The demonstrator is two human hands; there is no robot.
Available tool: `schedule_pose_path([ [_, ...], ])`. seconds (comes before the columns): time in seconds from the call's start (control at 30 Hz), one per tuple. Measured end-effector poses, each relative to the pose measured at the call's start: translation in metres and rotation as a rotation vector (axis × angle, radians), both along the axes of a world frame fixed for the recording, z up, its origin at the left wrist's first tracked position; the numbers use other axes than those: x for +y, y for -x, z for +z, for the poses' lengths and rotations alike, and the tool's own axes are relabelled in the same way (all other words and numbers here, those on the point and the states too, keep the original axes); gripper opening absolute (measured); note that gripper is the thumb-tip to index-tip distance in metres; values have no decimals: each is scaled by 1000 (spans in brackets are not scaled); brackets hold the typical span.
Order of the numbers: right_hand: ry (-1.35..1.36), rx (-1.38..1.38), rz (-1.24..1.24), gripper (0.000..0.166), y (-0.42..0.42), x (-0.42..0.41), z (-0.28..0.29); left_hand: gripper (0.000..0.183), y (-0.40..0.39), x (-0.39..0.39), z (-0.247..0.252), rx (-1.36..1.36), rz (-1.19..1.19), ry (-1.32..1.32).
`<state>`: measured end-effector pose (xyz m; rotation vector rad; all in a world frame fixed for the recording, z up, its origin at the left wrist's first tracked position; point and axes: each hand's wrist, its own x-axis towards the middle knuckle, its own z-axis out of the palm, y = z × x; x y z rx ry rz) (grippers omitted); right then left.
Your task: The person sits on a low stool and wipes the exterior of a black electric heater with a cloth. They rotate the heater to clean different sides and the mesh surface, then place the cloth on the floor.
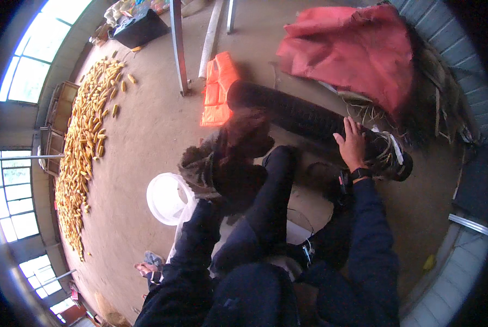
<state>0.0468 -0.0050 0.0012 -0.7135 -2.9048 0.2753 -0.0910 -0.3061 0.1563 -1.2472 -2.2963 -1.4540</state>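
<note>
My right hand (351,143) lies flat, thumb apart, on a long dark cylindrical roll (309,118). String and a white strip (395,149) are at the roll's near right end. My left sleeve (199,229) reaches up to a blurred dark brown furry thing (197,161); the left hand itself is hidden. An orange life vest (218,92) lies by the roll's far left end. A white plastic bucket (168,199) stands left of my left sleeve. My dark-trousered legs are between my arms.
Many corn cobs (82,155) are spread along the left wall. A red tarpaulin (346,53) covers a pile at the upper right. Metal posts (178,49) and a black box (140,29) stand at the top. Part of another person (147,267) may be at the lower left.
</note>
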Motion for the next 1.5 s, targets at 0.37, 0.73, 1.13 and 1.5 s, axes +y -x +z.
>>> schedule_pose_path([
  [0.37,1372,479,19,59,-37,-109,101,38,-45,55,-35,-13,-339,-148],
  [0.73,1721,778,-218,60,-93,-134,123,33,-61,125,-57,144,-920,430],
  [1.13,1399,995,-386,64,-138,-143,142,36,-133,34,40,-134,-363,393],
  [1.5,1357,1000,-419,57,-176,-148,145,45,-152,38,14,-130,-378,443],
])
